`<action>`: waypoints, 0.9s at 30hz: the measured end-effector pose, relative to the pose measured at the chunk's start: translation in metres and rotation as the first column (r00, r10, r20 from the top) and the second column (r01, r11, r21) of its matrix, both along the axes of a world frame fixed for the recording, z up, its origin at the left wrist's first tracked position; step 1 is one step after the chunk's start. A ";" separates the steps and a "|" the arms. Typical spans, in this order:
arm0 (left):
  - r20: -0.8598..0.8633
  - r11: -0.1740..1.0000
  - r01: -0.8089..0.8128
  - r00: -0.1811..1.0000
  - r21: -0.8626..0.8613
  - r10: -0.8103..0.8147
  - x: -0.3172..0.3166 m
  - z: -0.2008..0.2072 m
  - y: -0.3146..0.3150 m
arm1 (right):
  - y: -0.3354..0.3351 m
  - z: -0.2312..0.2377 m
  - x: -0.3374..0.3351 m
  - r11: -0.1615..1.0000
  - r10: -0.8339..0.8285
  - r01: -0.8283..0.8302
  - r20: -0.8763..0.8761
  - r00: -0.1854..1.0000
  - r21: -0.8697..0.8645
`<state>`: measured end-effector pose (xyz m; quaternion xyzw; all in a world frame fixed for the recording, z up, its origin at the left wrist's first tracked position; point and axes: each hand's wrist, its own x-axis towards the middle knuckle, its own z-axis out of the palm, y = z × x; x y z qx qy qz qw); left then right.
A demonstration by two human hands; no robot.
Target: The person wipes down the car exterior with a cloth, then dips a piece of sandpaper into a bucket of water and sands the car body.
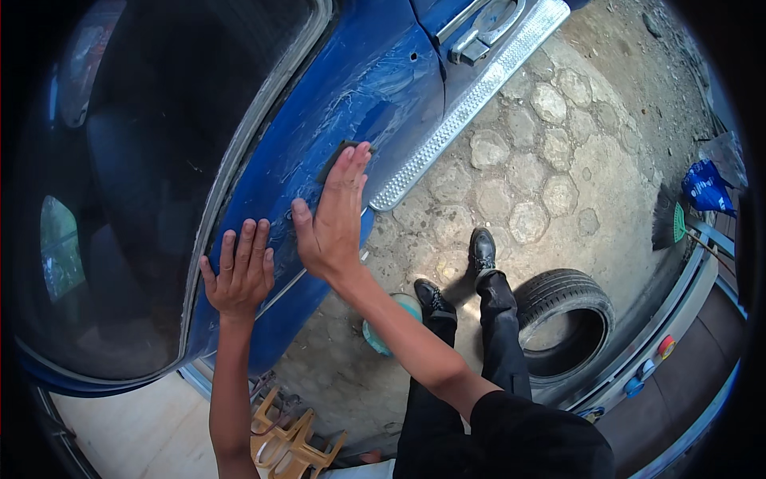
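Note:
My left hand (pixel 240 278) lies flat on the blue car panel (pixel 295 132), just below the window frame, with its fingers apart and nothing in it. Farther right, my right hand (pixel 335 227) presses a dark piece of sandpaper (pixel 329 164) against the same panel. Its fingers are stretched out over the sheet, with the thumb held apart. Only the sheet's edge shows beside the fingers. Around it the blue paint looks wet, with pale streaks and scuffs. A small dark hole (pixel 413 57) sits in the panel toward the far end.
The dark car window (pixel 159 152) fills the left. A ridged metal strip (pixel 463 116) runs along the car's side. On the stone-patterned ground lie a tyre (pixel 562 319) and a turquoise bucket (pixel 383 331), partly behind my arm. Yellow plastic chairs (pixel 291 443) and a broom (pixel 669 219) lie farther out.

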<state>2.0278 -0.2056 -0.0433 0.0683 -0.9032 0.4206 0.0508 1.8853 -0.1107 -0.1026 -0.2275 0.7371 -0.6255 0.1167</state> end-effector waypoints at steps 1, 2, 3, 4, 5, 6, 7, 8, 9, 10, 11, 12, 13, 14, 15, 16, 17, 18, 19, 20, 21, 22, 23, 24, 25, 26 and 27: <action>-0.055 1.000 -0.023 0.998 -0.001 0.023 0.002 0.001 0.000 | -0.006 0.002 -0.014 1.000 -0.005 0.005 0.002 1.000 -0.003; -0.123 0.999 -0.046 0.991 0.009 0.047 0.003 -0.004 0.000 | -0.007 0.009 -0.046 0.998 -0.059 0.058 0.012 0.998 0.039; -0.124 0.999 -0.046 0.991 0.014 0.047 -0.001 -0.004 0.002 | -0.008 0.014 -0.061 0.991 -0.108 0.105 0.027 0.994 0.082; -0.108 1.000 -0.006 0.994 -0.012 0.005 -0.024 0.000 0.010 | 0.001 0.012 -0.069 0.988 -0.137 0.132 0.058 0.989 0.082; -0.122 1.000 0.007 0.993 -0.022 -0.010 -0.026 0.004 0.010 | -0.005 0.019 -0.064 0.980 -0.190 0.188 0.023 0.982 0.058; -0.131 1.000 0.012 0.991 -0.021 -0.015 -0.021 0.002 0.007 | -0.016 0.021 -0.060 0.970 -0.244 0.244 -0.018 0.970 0.021; -0.133 1.000 -0.016 0.991 -0.007 0.015 -0.013 0.000 0.007 | -0.013 0.017 -0.023 0.984 -0.177 0.178 0.026 0.984 -0.026; -0.126 0.999 -0.053 0.991 0.004 0.053 -0.005 -0.005 0.006 | -0.007 0.010 0.004 0.984 -0.174 0.175 0.025 0.984 -0.028; -0.144 0.999 -0.035 0.989 0.013 0.036 -0.006 -0.007 0.005 | 0.002 0.008 0.023 0.997 -0.049 0.049 0.003 0.999 0.059; -0.152 1.000 -0.026 0.988 0.017 0.028 -0.009 -0.007 0.005 | 0.005 0.006 0.028 0.987 0.071 -0.069 -0.009 0.997 0.146; -0.141 0.999 -0.033 0.989 0.012 0.034 -0.008 -0.006 0.006 | 0.003 0.012 0.014 0.992 0.023 -0.021 -0.017 1.000 0.126; -0.117 0.999 -0.044 0.992 0.000 0.043 -0.006 -0.001 0.006 | -0.001 0.018 -0.003 0.992 0.020 -0.018 -0.009 1.000 0.122; -0.116 0.999 -0.038 0.993 -0.005 0.037 -0.007 0.001 0.006 | -0.005 0.025 -0.025 0.994 -0.068 0.069 -0.008 0.998 0.081; -0.116 0.999 -0.039 0.993 0.001 0.039 -0.008 0.000 0.006 | -0.008 0.029 -0.039 0.987 -0.155 0.155 -0.004 0.988 0.046; -0.115 0.999 -0.041 0.993 0.007 0.041 -0.009 -0.002 0.007 | -0.010 0.034 -0.044 0.980 -0.198 0.198 -0.001 0.980 0.021; -0.114 0.999 -0.036 0.993 0.008 0.037 -0.007 -0.001 0.007 | -0.007 0.035 -0.040 0.979 -0.203 0.202 0.000 0.979 0.023; -0.107 0.999 -0.038 0.994 0.001 0.038 -0.005 -0.002 0.006 | -0.003 0.035 -0.033 0.986 -0.165 0.164 0.019 0.986 0.031; -0.100 0.999 -0.040 0.994 -0.006 0.039 -0.005 -0.002 0.005 | -0.001 0.033 -0.030 0.991 -0.127 0.125 0.038 0.991 0.038; -0.104 0.999 -0.034 0.994 -0.006 0.034 -0.008 -0.002 0.004 | 0.003 0.028 -0.033 0.991 -0.132 0.131 0.034 0.991 0.037; -0.089 1.000 -0.024 0.996 -0.014 0.023 -0.008 0.000 0.004 | 0.010 0.027 -0.039 0.995 -0.092 0.091 0.054 0.994 0.027; -0.073 1.000 -0.014 0.997 -0.021 0.012 -0.008 0.003 0.003 | 0.013 0.026 -0.043 0.999 -0.052 0.050 0.074 0.996 0.016; -0.069 0.999 -0.013 0.998 -0.029 0.011 -0.007 0.006 0.002 | 0.009 0.026 -0.046 0.999 -0.051 0.051 0.079 0.996 0.008; -0.078 1.000 -0.011 0.997 -0.022 0.009 -0.008 0.000 0.004 | 0.007 0.023 -0.058 0.985 -0.170 0.170 0.031 0.985 -0.001; -0.088 1.000 -0.009 0.996 -0.014 0.007 -0.009 -0.006 0.006 | 0.005 0.021 -0.070 0.958 -0.286 0.286 -0.016 0.958 -0.015; -0.084 1.000 -0.005 0.996 -0.017 0.003 -0.010 -0.004 0.005 | 0.001 0.024 -0.079 0.960 -0.282 0.281 -0.030 0.959 -0.015; -0.088 1.000 -0.001 0.996 -0.022 -0.001 -0.011 -0.002 0.003 | -0.005 0.024 -0.078 0.958 -0.286 0.285 -0.027 0.958 -0.017; -0.093 1.000 0.001 0.996 -0.020 -0.003 -0.012 -0.002 0.004 | -0.012 0.023 -0.075 0.958 -0.286 0.287 -0.046 0.957 0.004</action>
